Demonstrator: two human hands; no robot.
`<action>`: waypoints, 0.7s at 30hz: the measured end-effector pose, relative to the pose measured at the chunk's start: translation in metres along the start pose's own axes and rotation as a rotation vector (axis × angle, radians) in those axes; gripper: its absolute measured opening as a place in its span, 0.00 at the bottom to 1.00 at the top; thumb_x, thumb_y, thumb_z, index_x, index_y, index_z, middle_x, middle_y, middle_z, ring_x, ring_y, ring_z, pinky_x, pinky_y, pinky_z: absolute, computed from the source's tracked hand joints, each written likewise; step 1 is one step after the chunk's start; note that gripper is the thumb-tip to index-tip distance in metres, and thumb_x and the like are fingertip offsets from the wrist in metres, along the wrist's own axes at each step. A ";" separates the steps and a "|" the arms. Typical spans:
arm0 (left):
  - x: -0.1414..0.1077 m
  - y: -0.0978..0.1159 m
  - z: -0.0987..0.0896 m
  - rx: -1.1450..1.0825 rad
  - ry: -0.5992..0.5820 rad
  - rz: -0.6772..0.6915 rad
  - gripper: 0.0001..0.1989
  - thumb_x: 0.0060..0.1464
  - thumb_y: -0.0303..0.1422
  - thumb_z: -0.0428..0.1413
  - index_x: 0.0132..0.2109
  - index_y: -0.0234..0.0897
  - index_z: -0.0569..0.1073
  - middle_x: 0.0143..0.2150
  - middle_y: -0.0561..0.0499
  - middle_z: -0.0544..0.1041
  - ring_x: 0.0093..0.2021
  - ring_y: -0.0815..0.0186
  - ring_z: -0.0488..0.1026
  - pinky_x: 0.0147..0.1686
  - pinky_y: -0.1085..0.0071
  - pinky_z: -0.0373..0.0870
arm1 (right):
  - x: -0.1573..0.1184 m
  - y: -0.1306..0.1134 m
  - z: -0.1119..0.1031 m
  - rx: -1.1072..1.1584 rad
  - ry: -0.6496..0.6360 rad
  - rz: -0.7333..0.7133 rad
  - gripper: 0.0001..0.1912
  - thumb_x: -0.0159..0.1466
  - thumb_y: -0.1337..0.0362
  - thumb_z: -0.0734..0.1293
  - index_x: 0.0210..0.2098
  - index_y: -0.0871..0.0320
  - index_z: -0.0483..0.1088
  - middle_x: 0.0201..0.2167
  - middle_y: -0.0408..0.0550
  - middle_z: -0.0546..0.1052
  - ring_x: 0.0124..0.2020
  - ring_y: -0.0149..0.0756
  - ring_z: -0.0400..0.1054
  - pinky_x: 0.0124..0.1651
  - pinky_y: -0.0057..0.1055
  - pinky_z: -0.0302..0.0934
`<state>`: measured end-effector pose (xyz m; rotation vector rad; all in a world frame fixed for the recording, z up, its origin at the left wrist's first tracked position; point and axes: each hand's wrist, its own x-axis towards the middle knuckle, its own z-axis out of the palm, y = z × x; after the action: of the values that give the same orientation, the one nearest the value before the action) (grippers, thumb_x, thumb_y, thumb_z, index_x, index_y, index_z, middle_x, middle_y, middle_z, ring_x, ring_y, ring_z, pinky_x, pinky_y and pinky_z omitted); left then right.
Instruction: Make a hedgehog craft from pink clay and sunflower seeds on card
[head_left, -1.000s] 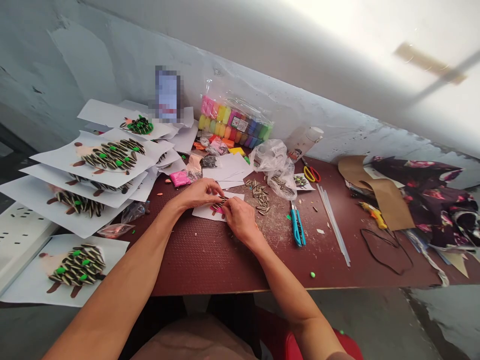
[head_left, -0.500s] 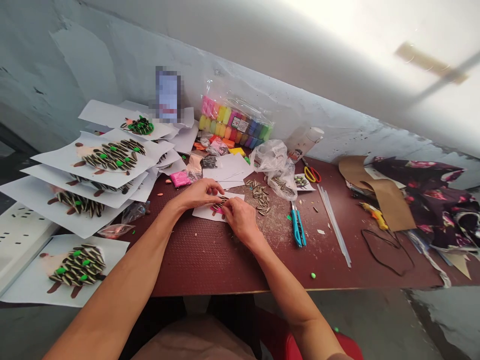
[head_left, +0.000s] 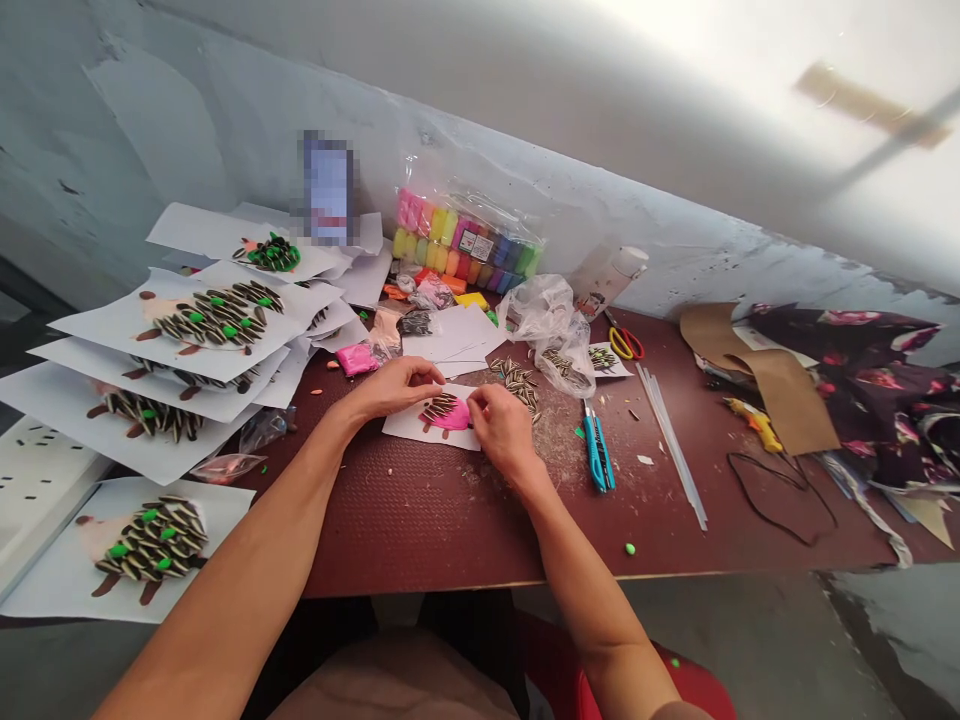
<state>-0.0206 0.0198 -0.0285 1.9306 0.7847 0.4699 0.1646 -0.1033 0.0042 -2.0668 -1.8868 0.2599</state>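
Observation:
A small white card (head_left: pixel 401 425) lies on the dark red table, bearing a pink clay hedgehog shape (head_left: pixel 450 414) with sunflower seeds set on its left part. My left hand (head_left: pixel 401 385) rests at the card's upper left edge, fingers bent over it. At the card's right side is my right hand (head_left: pixel 504 425), thumb and fingers pinched together; whatever is between the fingertips is too small to make out. Just behind my right hand lies a pile of sunflower seeds (head_left: pixel 516 378).
Seed-covered hedgehog cards (head_left: pixel 97 322) are stacked at the left. Behind the card are clay packets (head_left: pixel 356 358) and a plastic bag (head_left: pixel 541 310). A blue cutter (head_left: pixel 598 452), scissors (head_left: pixel 625 343), glue sticks (head_left: pixel 671 445) and a yellow glue gun (head_left: pixel 756 425) lie to the right.
My right hand has moved right, off the pink shape, uncovering its seeds and pink right part. My left hand has stayed nearly in place. The view has shifted slightly.

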 end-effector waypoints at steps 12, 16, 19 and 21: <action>-0.002 0.005 0.003 -0.036 0.181 0.000 0.14 0.54 0.37 0.55 0.41 0.36 0.81 0.43 0.45 0.83 0.45 0.58 0.77 0.49 0.60 0.73 | 0.007 0.058 -0.030 -0.116 0.033 0.293 0.11 0.69 0.67 0.65 0.43 0.55 0.80 0.41 0.48 0.82 0.42 0.39 0.74 0.43 0.31 0.60; -0.002 0.007 0.003 -0.043 0.217 0.008 0.12 0.54 0.34 0.54 0.40 0.36 0.80 0.42 0.46 0.83 0.45 0.59 0.78 0.50 0.60 0.73 | 0.007 0.053 -0.025 -0.096 0.035 0.237 0.12 0.69 0.67 0.65 0.45 0.53 0.81 0.44 0.49 0.81 0.44 0.38 0.73 0.46 0.31 0.61; -0.002 0.008 0.003 -0.034 0.235 0.007 0.11 0.54 0.34 0.54 0.39 0.36 0.80 0.42 0.46 0.83 0.45 0.59 0.78 0.49 0.60 0.73 | 0.008 0.049 -0.022 -0.116 0.015 0.237 0.13 0.70 0.65 0.65 0.48 0.53 0.81 0.45 0.49 0.79 0.45 0.38 0.73 0.45 0.31 0.62; -0.002 0.009 0.003 -0.019 0.238 0.005 0.11 0.54 0.34 0.55 0.39 0.36 0.81 0.41 0.46 0.83 0.44 0.59 0.78 0.48 0.61 0.74 | 0.008 0.048 -0.021 -0.131 0.015 0.235 0.12 0.70 0.64 0.65 0.48 0.53 0.81 0.45 0.49 0.79 0.45 0.38 0.73 0.45 0.31 0.62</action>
<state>-0.0171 0.0137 -0.0220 1.8808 0.9237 0.7174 0.2172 -0.1010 0.0073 -2.3738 -1.6923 0.1788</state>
